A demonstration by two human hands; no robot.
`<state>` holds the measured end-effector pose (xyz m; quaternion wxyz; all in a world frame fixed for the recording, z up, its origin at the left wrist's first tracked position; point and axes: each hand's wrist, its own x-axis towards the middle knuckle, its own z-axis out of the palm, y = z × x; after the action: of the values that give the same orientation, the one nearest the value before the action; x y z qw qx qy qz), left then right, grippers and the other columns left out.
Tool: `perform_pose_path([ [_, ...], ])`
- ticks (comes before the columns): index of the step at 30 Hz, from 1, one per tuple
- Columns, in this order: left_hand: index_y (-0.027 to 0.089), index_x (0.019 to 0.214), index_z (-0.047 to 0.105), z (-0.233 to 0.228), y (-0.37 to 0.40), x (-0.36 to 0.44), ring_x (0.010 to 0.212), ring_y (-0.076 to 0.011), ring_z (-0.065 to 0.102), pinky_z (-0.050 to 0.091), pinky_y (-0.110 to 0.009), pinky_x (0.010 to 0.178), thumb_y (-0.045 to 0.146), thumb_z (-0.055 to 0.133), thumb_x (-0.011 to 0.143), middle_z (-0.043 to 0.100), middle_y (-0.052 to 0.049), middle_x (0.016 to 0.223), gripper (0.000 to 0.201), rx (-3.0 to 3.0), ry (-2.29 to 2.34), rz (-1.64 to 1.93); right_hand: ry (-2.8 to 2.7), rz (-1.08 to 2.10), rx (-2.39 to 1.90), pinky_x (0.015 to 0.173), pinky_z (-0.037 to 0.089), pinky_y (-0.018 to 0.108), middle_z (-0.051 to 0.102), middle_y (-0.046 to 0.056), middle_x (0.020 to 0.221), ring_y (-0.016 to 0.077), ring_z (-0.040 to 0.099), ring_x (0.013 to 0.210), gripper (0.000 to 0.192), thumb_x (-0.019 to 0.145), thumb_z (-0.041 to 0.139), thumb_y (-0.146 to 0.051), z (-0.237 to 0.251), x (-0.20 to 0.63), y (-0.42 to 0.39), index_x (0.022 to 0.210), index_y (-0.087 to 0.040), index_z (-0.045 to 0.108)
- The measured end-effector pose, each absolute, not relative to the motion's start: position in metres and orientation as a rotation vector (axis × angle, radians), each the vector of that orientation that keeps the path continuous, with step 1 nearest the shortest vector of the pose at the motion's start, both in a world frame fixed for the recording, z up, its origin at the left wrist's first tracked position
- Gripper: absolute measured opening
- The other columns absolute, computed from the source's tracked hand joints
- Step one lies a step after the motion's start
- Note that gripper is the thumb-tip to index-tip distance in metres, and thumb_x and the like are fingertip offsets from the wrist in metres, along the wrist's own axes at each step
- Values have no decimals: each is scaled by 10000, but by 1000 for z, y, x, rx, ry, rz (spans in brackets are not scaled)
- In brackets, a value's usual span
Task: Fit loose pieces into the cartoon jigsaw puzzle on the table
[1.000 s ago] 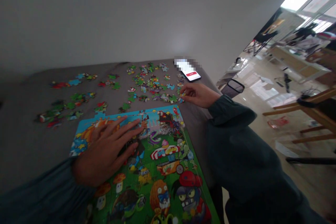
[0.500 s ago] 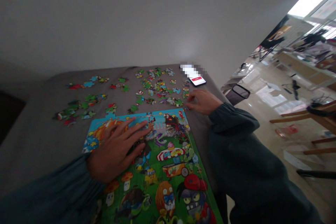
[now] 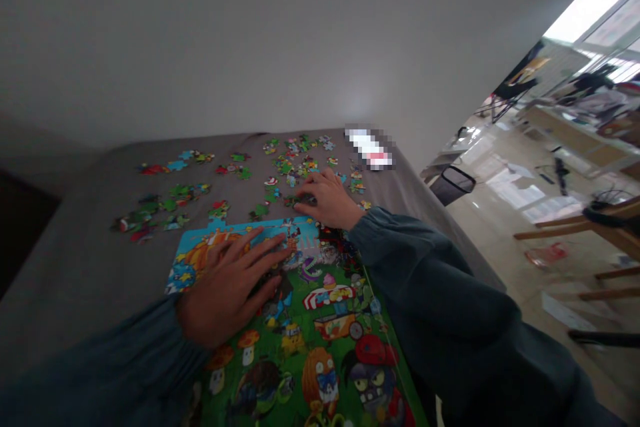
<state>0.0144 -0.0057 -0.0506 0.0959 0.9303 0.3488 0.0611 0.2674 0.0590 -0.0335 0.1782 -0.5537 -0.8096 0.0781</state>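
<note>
My left hand (image 3: 237, 287) lies flat with fingers spread on a colourful cartoon picture board (image 3: 320, 320), covering part of its upper left. Beyond the board's far edge, my right hand (image 3: 330, 200) reaches over loose jigsaw pieces (image 3: 295, 165). Its thumb and curled fingers are apart, and a dark green piece (image 3: 304, 200) shows in the gap between them. The right forearm crosses the board's upper right corner. A blue jigsaw piece (image 3: 217, 222) touches the board's top edge. Some pieces are hidden under the right hand.
More jigsaw pieces (image 3: 170, 203) lie in groups at the left of the grey cloth (image 3: 115, 267). A phone (image 3: 369, 147), partly blurred out, rests at the back right. A pale wall (image 3: 225, 47) rises behind. To the right are the floor and a wooden chair (image 3: 615, 227).
My right hand has moved left from beside the board's top right corner to the middle of the loose pieces. The left hand stays on the board. The view has shifted slightly.
</note>
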Motion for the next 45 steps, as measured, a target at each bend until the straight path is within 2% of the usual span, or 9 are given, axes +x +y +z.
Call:
perform_pose_path([
  [5, 491, 1476, 399, -52, -4, 14, 1429, -401, 370, 234, -753, 1097, 526, 346, 999, 461, 89, 1537, 481, 2760, 1049, 199, -2153, 788, -1292, 858, 473, 337, 672, 32, 897, 165, 589, 888, 55, 877, 676, -193, -16, 283, 52, 898, -149, 652],
  [8, 505, 1470, 399, -53, -3, 13, 1432, -402, 366, 208, -759, 1104, 544, 347, 994, 464, 92, 1536, 481, 2756, 1047, 190, -2151, 1299, -1063, 737, 505, 275, 688, 15, 858, 124, 618, 774, 122, 876, 684, -227, 4, 306, 35, 958, -141, 654],
  [10, 507, 1468, 402, -54, -3, 13, 1436, -400, 358, 200, -756, 1111, 562, 343, 992, 470, 91, 1532, 483, 2754, 1048, 190, -2268, 1457, -981, 725, 508, 250, 718, 28, 910, 115, 635, 792, 171, 889, 673, -236, 16, 323, 21, 1031, -143, 689],
  [15, 480, 1462, 435, -53, -1, 12, 1408, -382, 402, 205, -713, 1140, 567, 368, 986, 511, 63, 1506, 488, 2769, 1019, 236, -2533, 1371, -1045, 742, 502, 212, 741, 50, 981, 110, 656, 848, 180, 920, 620, -177, 31, 349, -1, 1040, -141, 749],
  [20, 509, 1489, 364, -56, 1, 10, 1399, -381, 413, 233, -699, 1129, 513, 406, 987, 518, 81, 1497, 505, 2816, 992, 256, -2477, 1370, -1408, 657, 508, 207, 733, 35, 814, 111, 661, 715, 164, 884, 623, -135, 32, 355, -2, 1005, -111, 731],
  [26, 550, 1506, 280, -60, 2, 8, 1400, -379, 419, 193, -687, 1154, 519, 409, 984, 484, 109, 1520, 539, 2828, 1008, 261, -2524, 1425, -1286, 578, 470, 207, 679, -4, 724, 104, 616, 628, 446, 835, 535, -21, 30, 358, -3, 1253, -109, 662],
  [30, 560, 1493, 304, -59, 2, 7, 1390, -371, 432, 208, -671, 1159, 523, 401, 983, 498, 117, 1506, 520, 2821, 1018, 235, -2507, 1430, -1331, 589, 482, 207, 667, -12, 712, 108, 627, 638, 364, 824, 538, -20, 28, 356, -2, 1147, -113, 678],
  [36, 534, 1494, 331, -59, 2, 7, 1382, -361, 432, 208, -660, 1155, 529, 404, 983, 515, 104, 1496, 517, 2817, 1019, 244, -2415, 1419, -1412, 687, 528, 229, 703, 27, 811, 113, 657, 725, 65, 885, 599, -125, 24, 355, -1, 926, -130, 649],
  [45, 528, 1491, 346, -58, 1, 9, 1380, -349, 438, 202, -648, 1172, 536, 406, 978, 514, 107, 1495, 517, 2804, 1018, 251, -2439, 1353, -1416, 688, 483, 232, 711, 26, 804, 108, 629, 714, 61, 872, 672, -174, 18, 356, 5, 887, -117, 686],
])
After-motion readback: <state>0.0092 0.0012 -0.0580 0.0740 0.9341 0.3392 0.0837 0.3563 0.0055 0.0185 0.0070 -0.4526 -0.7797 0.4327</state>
